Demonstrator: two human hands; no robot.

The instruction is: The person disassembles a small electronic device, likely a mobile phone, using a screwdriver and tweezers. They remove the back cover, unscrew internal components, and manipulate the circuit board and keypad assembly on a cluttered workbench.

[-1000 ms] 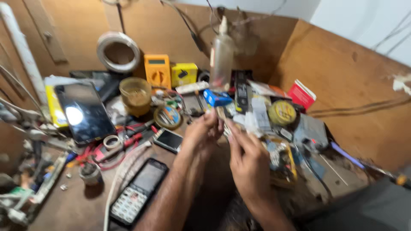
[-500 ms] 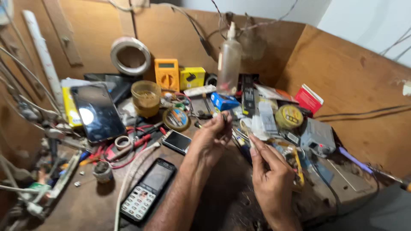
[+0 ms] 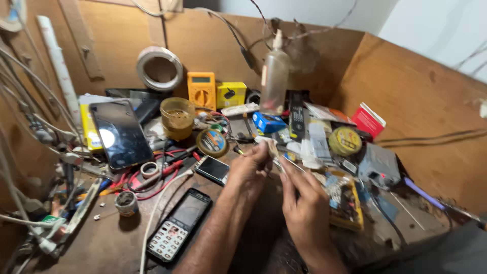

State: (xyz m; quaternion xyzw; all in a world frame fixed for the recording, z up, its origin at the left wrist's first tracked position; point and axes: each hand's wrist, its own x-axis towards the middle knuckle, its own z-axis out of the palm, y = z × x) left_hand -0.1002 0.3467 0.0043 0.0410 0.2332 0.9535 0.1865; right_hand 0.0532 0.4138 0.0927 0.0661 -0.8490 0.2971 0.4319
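A: Entry, head view. Both hands meet at centre frame over the counter. Left hand: fingers curled, grip pinched shut on a small pale part held at the fingertips. The part is blurred; I cannot tell what it is.

B: Right hand?

A: Right hand, lower centre, fingers stretched up toward the same pale part, fingertips just beside it. A thin metal tool seems to run out from those fingers to the right. Whether the right grip has closed on the part or the tool, I cannot tell: blur.

B: Surroundings, near first.

A: Just left of the left hand, a small dark phone lying flat. Lower left of centre, a keypad phone, screen dark. Left of frame, a large smartphone with a bright glare on its glass, propped on clutter. Red leads looped between the two.

B: Rear of the counter?

A: Upper centre: orange multimeter, a yellow box touching its right side, and a translucent squeeze bottle upright. Upper left, a tape roll leaning on the wooden back wall. Below it, a plastic cup with brown residue; beside that, a round solder-wire tin. Right of centre, a yellow round tin and a red packet.
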